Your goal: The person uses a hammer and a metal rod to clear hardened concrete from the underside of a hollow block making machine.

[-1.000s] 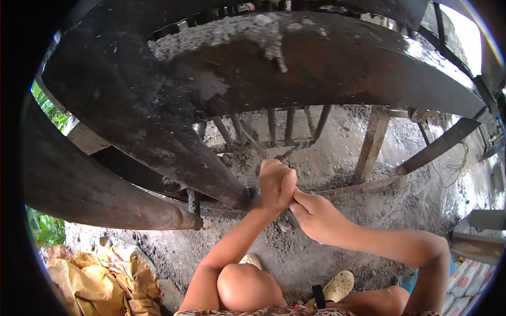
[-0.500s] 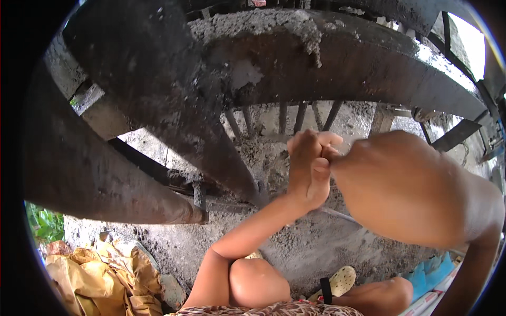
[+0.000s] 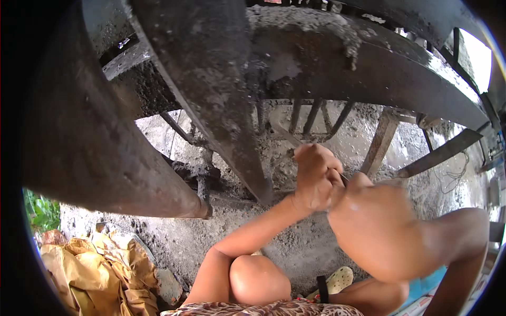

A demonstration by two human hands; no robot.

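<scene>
My left hand is a closed fist around a thin pale bar that slants up to the left toward the dark metal frame. My right hand is curled tight against the left fist. A dark sliver of the same bar shows between them. My right forearm is raised close to the camera and hides the right fingers. Both hands work just right of the thick slanted beam, under the mud-caked curved metal body.
A thick dark pipe crosses the left side. Rusty struts and thin rods stand behind the hands on grey muddy ground. Crumpled yellow-brown sacking lies at the lower left. My knee and a pale sandal are below.
My head has moved closer to the frame. Both hands rose and shifted right while staying clasped together, and my right elbow lifted so the forearm now fills the lower right.
</scene>
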